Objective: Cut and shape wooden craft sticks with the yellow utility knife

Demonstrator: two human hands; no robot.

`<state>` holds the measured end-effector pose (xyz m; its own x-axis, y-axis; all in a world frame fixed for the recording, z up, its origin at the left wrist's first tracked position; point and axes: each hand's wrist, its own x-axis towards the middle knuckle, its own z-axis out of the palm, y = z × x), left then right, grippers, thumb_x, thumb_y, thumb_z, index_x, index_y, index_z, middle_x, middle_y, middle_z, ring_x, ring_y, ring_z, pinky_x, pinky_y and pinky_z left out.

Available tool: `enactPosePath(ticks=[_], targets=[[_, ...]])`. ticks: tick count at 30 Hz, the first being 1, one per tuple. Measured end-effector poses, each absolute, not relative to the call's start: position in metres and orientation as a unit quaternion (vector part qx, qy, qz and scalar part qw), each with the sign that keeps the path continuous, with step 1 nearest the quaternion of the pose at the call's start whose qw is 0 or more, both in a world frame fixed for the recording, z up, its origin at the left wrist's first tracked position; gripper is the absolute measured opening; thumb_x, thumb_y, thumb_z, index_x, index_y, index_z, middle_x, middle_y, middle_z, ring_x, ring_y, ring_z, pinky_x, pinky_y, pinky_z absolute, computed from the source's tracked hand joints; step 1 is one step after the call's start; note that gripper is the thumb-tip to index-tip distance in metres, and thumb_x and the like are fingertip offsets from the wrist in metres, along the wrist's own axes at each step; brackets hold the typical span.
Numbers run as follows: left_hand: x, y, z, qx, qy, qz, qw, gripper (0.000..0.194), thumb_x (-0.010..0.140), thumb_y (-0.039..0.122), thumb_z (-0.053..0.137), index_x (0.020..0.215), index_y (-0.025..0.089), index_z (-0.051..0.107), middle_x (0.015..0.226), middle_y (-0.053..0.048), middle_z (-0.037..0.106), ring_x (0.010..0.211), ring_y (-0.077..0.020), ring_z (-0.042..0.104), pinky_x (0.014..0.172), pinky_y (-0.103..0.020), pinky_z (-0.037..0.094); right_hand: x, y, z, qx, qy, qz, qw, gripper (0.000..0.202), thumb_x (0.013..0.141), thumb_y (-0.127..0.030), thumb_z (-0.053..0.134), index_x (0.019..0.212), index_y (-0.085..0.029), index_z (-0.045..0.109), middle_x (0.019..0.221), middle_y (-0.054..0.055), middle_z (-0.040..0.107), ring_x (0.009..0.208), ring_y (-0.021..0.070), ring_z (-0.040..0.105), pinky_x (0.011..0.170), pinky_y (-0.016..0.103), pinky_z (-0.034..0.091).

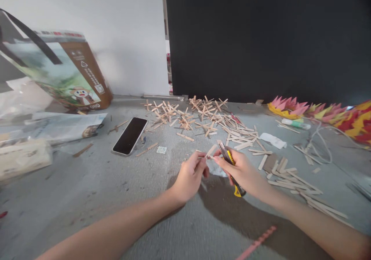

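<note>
White wall (130,36) left | black panel (261,39) right | grey work surface (95,198)

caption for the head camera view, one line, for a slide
Both hands work small wooden sticks, the right also holding a yellow-and-black utility knife, beside a phone.

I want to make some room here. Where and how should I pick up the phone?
Probably by both long edges near its closer end, reaching from the person's side: the phone lies flat, screen up, that end unobstructed, while loose sticks lie off its right edge.
</note>
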<state>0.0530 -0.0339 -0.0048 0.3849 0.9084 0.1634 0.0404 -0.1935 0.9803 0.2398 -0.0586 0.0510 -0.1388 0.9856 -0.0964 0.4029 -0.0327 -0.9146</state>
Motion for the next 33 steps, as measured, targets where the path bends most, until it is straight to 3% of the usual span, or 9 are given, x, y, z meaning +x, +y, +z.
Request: enactPosePath(ticks=[6, 11, 16, 19, 22, 25, 30, 33], targets=[[0.052, -0.039, -0.001, 0.7, 0.351, 0.365, 0.503, 0.026, 0.108, 0.04, 0.041, 0.093, 0.021, 0.051, 0.066, 0.003, 0.064, 0.06, -0.0117, 0.058, 0.065, -0.024, 0.043, 0.24, -0.055, 0.038, -0.575, -0.617, 0.423, 0.332, 0.04, 0.092, -0.058, 0.065, 0.086, -0.019, 0.065, 0.056, -0.005, 0.056, 0.042, 0.0107, 0.051, 0.041, 0.022, 0.039], [0.052, -0.036, -0.004, 0.704, 0.353, 0.346, 0.51, 0.03, 0.108, 0.043, 0.039, 0.093, 0.021, 0.053, 0.066, 0.002, 0.066, 0.06, -0.012, 0.059, 0.064, -0.023, 0.043, 0.238, -0.057, 0.038, -0.566, -0.617, 0.416, 0.356, 0.039, 0.095, -0.057, 0.062, 0.084, -0.02, 0.063, 0.053, -0.006, 0.052, 0.044, 0.012, 0.053, 0.044, 0.022, 0.041], [0.053, -0.036, -0.006, 0.688, 0.349, 0.352, 0.531, 0.029, 0.108, 0.041, 0.038, 0.1, 0.02, 0.056, 0.064, 0.003, 0.064, 0.06, -0.0123, 0.059, 0.066, -0.024, 0.045, 0.237, -0.056, 0.035, -0.541, -0.569, 0.461, 0.412, 0.045, 0.098, -0.061, 0.054, 0.076, -0.022, 0.05, 0.053, -0.009, 0.04, 0.042, 0.0115, 0.052, 0.045, 0.024, 0.044], [0.053, -0.036, -0.006, 0.678, 0.365, 0.363, 0.525, 0.029, 0.108, 0.041, 0.039, 0.1, 0.02, 0.056, 0.064, 0.004, 0.062, 0.059, -0.0122, 0.057, 0.065, -0.024, 0.043, 0.237, -0.058, 0.037, -0.53, -0.553, 0.474, 0.435, 0.038, 0.1, -0.061, 0.051, 0.099, -0.023, 0.054, 0.058, -0.01, 0.044, 0.041, 0.011, 0.049, 0.042, 0.023, 0.045], [0.053, -0.035, -0.004, 0.666, 0.391, 0.389, 0.501, 0.029, 0.107, 0.042, 0.04, 0.098, 0.019, 0.056, 0.063, 0.004, 0.059, 0.06, -0.0117, 0.054, 0.065, -0.024, 0.041, 0.239, -0.064, 0.045, -0.544, -0.563, 0.456, 0.424, 0.04, 0.104, -0.059, 0.04, 0.128, -0.028, 0.046, 0.066, -0.009, 0.051, 0.04, 0.011, 0.048, 0.04, 0.024, 0.044], [0.053, -0.032, -0.003, 0.639, 0.409, 0.405, 0.511, 0.031, 0.106, 0.043, 0.04, 0.097, 0.019, 0.058, 0.06, 0.006, 0.051, 0.055, -0.0108, 0.046, 0.06, -0.023, 0.037, 0.241, -0.071, 0.056, -0.572, -0.67, 0.344, 0.325, 0.039, 0.108, -0.051, 0.038, 0.138, -0.03, 0.049, 0.069, -0.007, 0.057, 0.043, 0.0116, 0.053, 0.044, 0.025, 0.043], [0.054, -0.028, -0.005, 0.605, 0.412, 0.409, 0.545, 0.031, 0.103, 0.044, 0.045, 0.101, 0.018, 0.062, 0.059, 0.008, 0.041, 0.052, -0.01, 0.035, 0.053, -0.022, 0.03, 0.25, -0.077, 0.068, -0.538, -0.814, 0.05, 0.214, 0.033, 0.109, -0.038, 0.044, 0.136, -0.031, 0.062, 0.092, 0.002, 0.074, 0.073, 0.0169, 0.069, 0.064, 0.029, 0.045], [0.055, -0.027, -0.008, 0.601, 0.406, 0.415, 0.549, 0.031, 0.103, 0.043, 0.045, 0.1, 0.018, 0.063, 0.059, 0.007, 0.039, 0.054, -0.0103, 0.035, 0.053, -0.022, 0.029, 0.258, -0.077, 0.068, -0.507, -0.847, -0.074, 0.14, 0.033, 0.11, -0.035, 0.043, 0.137, -0.031, 0.062, 0.086, 0.001, 0.072, 0.069, 0.0179, 0.068, 0.06, 0.03, 0.039]])
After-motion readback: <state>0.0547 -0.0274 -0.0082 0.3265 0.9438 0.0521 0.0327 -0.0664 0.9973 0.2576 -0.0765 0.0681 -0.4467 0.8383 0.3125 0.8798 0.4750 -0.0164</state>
